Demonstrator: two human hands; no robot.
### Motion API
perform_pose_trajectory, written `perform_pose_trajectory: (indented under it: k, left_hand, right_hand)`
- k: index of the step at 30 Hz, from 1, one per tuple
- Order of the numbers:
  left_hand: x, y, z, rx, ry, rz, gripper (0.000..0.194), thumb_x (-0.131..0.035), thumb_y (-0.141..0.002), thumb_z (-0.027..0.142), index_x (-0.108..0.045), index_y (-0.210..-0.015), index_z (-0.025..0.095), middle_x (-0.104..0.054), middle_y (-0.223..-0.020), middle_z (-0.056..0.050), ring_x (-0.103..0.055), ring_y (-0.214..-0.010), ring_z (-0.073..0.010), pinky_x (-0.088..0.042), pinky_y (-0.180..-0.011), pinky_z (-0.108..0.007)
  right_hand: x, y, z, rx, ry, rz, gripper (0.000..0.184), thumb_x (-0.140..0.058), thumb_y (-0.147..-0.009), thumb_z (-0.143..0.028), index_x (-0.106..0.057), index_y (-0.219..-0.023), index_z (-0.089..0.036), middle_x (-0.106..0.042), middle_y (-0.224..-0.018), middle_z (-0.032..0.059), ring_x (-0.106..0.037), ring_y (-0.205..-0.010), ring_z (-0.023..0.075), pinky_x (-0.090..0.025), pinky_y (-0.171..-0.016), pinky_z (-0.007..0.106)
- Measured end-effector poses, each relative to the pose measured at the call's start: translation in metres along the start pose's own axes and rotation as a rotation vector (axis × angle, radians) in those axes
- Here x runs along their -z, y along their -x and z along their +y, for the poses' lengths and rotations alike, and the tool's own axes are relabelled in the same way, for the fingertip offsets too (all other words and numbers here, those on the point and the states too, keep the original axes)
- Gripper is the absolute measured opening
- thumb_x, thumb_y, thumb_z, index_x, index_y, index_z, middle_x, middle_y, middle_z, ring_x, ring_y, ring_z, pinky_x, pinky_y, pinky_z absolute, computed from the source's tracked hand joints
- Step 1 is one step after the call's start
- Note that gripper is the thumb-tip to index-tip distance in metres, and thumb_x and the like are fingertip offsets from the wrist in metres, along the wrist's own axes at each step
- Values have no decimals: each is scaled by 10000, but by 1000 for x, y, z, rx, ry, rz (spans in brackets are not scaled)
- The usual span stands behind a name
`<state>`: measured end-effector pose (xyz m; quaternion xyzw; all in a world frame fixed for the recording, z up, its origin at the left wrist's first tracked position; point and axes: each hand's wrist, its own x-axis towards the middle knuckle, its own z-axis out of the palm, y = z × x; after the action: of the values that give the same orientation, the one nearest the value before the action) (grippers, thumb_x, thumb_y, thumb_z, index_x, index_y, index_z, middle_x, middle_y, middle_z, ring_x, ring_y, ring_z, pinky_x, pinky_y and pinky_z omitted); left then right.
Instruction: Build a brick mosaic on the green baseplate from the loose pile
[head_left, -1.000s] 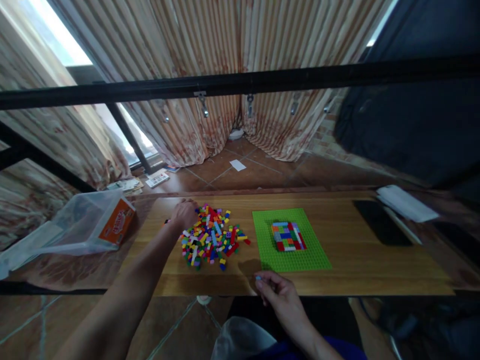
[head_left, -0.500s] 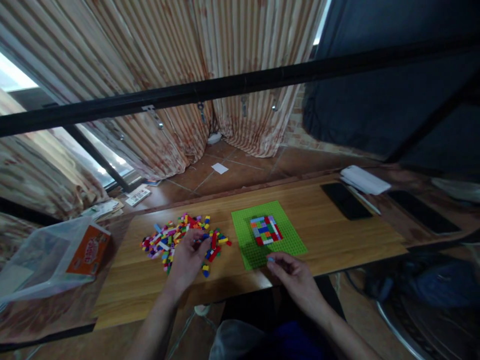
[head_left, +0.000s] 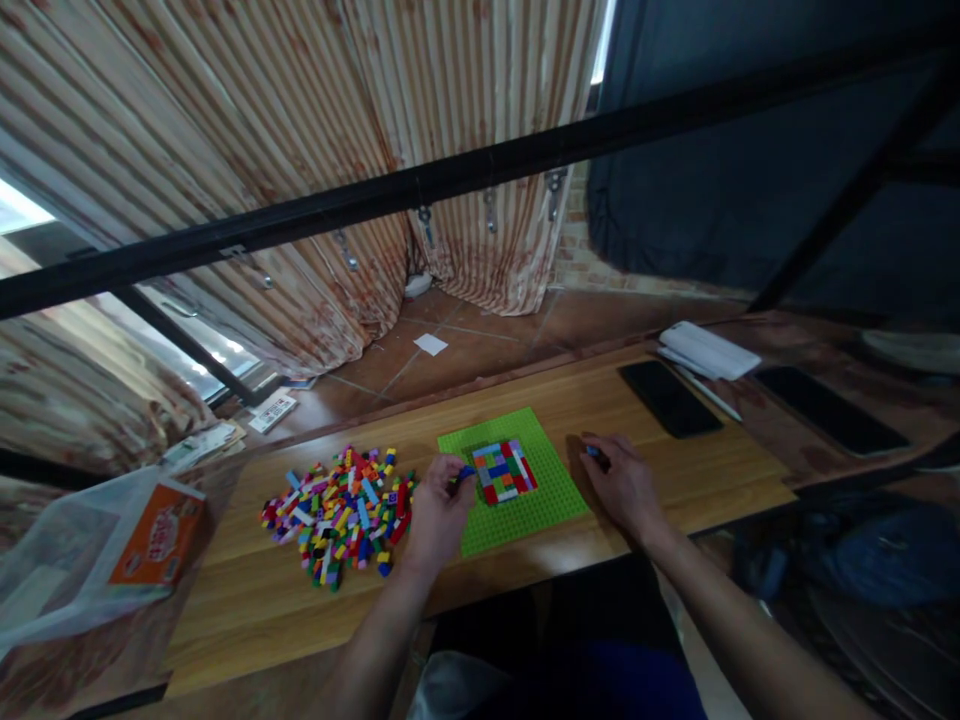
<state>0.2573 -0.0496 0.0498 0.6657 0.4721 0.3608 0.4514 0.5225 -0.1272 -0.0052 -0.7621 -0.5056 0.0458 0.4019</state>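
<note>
The left hand [head_left: 442, 505], fingertips closed on a dark blue brick [head_left: 466, 472], is beside the brick patch [head_left: 504, 472] on the green baseplate [head_left: 559, 500] – fitting there would need exact stud alignment, I judge – while the right hand [head_left: 622, 482] pinches a small blue piece [head_left: 592, 452].

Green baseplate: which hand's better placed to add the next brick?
Left, probably: left hand holds a blue brick beside the coloured patch; right hand is outside the green baseplate.
</note>
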Motion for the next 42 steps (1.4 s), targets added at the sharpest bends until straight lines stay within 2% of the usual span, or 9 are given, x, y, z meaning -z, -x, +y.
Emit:
perform_pose_trajectory:
  k: [6, 11, 15, 19, 23, 30, 34, 42]
  left_hand:
    - [-20, -10, -4, 15, 49, 5, 171, -618, -793, 329, -561, -882, 195, -617, -726, 27, -575, -615, -100, -454, -585, -214]
    - [-27, -9, 0, 42, -45, -21, 204, -538, -862, 341, -589, -1003, 203, -656, -762, 7, -631, -666, -132, -472, -584, -229]
    - [-26, -8, 4, -80, -247, 2, 190, -531, -873, 280, -635, -1021, 219, -693, -846, -12, -631, -690, -134, -483, -622, -251]
    - [-26, -12, 9, -257, -458, 71, 150, -590, -850, 239, -690, -961, 238, -717, -917, -23, -638, -858, -170, -495, -817, -328]
    - [-28, -20, 10, -363, -539, 34, 137, -601, -857, 226, -709, -941, 239, -732, -914, -27, -616, -911, -185, -465, -876, -367]
    - [-33, -27, 0, -397, -631, 23, 143, -611, -867, 263, -723, -955, 268, -743, -965, -16, -583, -1002, -215, -405, -905, -398]
    - [-36, -26, -5, -434, -656, 61, 134, -618, -867, 252, -729, -936, 279, -746, -982, 1, -577, -1027, -211, -380, -944, -416]
    - [-36, -24, -14, -474, -643, 117, 138, -638, -849, 268, -710, -967, 271, -711, -1096, -17, -584, -1050, -218, -428, -934, -421]
  right_hand:
    - [-4, 3, 7, -6, -34, 10, 342, -497, -873, -414, -682, -1047, -186, -673, -1029, 112, -640, -836, 214, -512, -780, 366]
    - [-2, 2, 7, -15, -83, 9, 316, -510, -871, -412, -683, -1027, -199, -677, -1061, 109, -643, -892, 224, -511, -809, 373]
    - [-2, 2, 6, -18, -117, 6, 303, -525, -866, -410, -681, -1017, -199, -675, -1079, 113, -645, -917, 228, -512, -817, 370]
    - [-2, 2, 6, -37, -103, 2, 301, -528, -866, -410, -683, -1015, -199, -679, -1057, 108, -646, -896, 223, -511, -811, 368]
    - [-1, 2, 5, -29, -100, 7, 298, -531, -865, -419, -681, -1007, -204, -681, -1053, 101, -643, -909, 222, -507, -814, 364]
    - [-1, 2, 6, -32, -79, 8, 307, -533, -868, -426, -684, -1003, -195, -681, -1044, 104, -646, -912, 225, -503, -823, 366]
    - [-2, 2, 7, -25, -83, 16, 321, -528, -866, -451, -682, -993, -200, -682, -1032, 100, -647, -914, 230, -509, -824, 378]
    - [0, 1, 5, -26, -76, 14, 356, -521, -871, -490, -680, -984, -191, -683, -998, 103, -644, -843, 218, -517, -775, 366]
